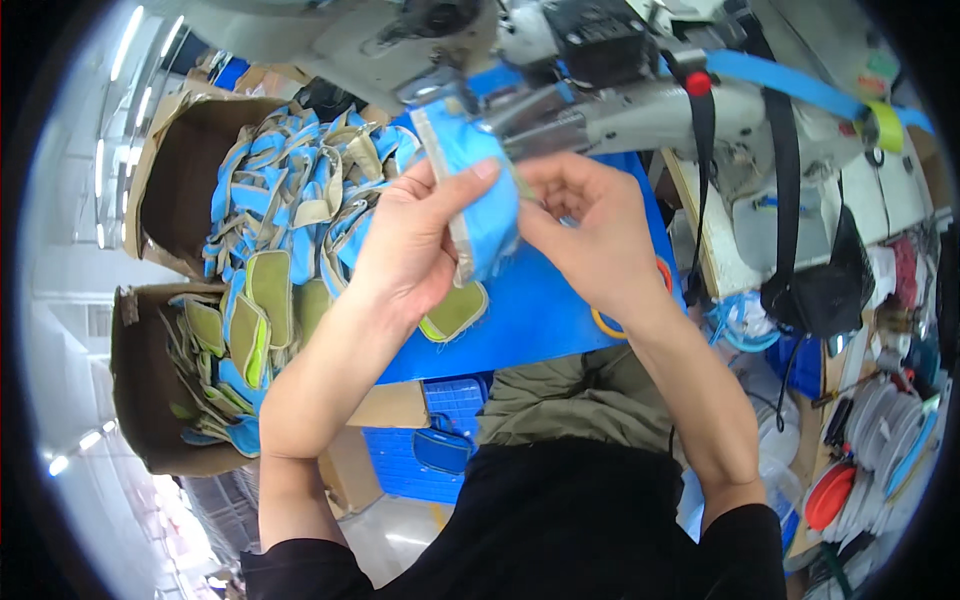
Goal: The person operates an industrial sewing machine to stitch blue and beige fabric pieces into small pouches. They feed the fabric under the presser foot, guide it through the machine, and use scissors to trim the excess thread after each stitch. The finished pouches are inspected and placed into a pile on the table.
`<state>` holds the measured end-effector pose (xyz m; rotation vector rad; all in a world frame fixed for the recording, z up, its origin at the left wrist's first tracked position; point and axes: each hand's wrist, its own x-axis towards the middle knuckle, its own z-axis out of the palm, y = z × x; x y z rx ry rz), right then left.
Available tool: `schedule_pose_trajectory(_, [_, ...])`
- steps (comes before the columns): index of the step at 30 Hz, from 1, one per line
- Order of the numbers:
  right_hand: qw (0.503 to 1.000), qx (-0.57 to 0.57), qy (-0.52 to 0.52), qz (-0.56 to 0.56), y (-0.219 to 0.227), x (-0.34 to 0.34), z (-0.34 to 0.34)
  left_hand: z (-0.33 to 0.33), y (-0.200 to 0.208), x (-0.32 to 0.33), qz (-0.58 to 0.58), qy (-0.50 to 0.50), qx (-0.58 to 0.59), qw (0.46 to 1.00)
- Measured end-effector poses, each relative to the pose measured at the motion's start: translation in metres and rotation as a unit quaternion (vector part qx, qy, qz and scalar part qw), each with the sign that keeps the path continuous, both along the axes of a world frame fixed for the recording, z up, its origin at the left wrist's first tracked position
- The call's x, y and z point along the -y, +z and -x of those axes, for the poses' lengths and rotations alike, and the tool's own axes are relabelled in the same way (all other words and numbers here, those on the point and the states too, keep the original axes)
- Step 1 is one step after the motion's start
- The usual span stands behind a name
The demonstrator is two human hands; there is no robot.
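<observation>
A blue fabric piece with a pale grey-beige edge strip [490, 225] is held up between my two hands, above a blue tabletop [540, 310]. My left hand [410, 235] grips it from the left, thumb lying on its front. On the opposite edge my right hand [590, 225] pinches it with thumb and forefinger; an olive bit shows at those fingertips. Right behind the piece is the head of a sewing machine [640, 125]. An olive fabric patch with a lime edge [456, 312] lies on the tabletop below my left hand.
A large heap of blue and beige sewn pieces [300, 190] spreads at the left, before a cardboard box [165, 200]. A second box [140, 390] holds olive and blue pieces. Orange-yellow handles [607, 325] lie near my right wrist. Black straps [780, 190] hang at the right, near thread cones [885, 430].
</observation>
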<state>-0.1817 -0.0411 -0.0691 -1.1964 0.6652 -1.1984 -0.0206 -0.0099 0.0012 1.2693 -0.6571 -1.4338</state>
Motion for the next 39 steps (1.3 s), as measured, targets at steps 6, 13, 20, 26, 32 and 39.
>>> schedule_pose_trajectory(6, [0.999, 0.002, 0.017, -0.027, 0.004, -0.002, 0.001, 0.002, 0.001, 0.003, 0.021, 0.001, -0.019, 1.0])
schedule_pose_trajectory(13, [0.999, -0.003, 0.016, -0.046, 0.016, 0.003, -0.005, -0.007, 0.007, 0.015, 0.017, -0.033, 0.008, 0.999])
schedule_pose_trajectory(20, [0.995, -0.082, -0.04, 0.041, 0.013, 0.006, -0.005, -0.004, -0.006, -0.006, 0.084, -0.011, 0.08, 0.993])
schedule_pose_trajectory(26, [0.975, -0.104, -0.111, 0.164, 0.008, 0.002, -0.004, -0.016, -0.014, -0.011, 0.124, -0.028, 0.119, 0.985])
schedule_pose_trajectory(32, [0.973, -0.096, -0.101, 0.184, 0.0, 0.004, -0.002, -0.011, -0.004, -0.008, 0.02, -0.022, -0.027, 0.999])
schedule_pose_trajectory(39, [0.974, -0.107, -0.107, 0.171, 0.001, 0.002, -0.005, -0.007, -0.007, -0.011, 0.045, -0.038, 0.024, 0.998])
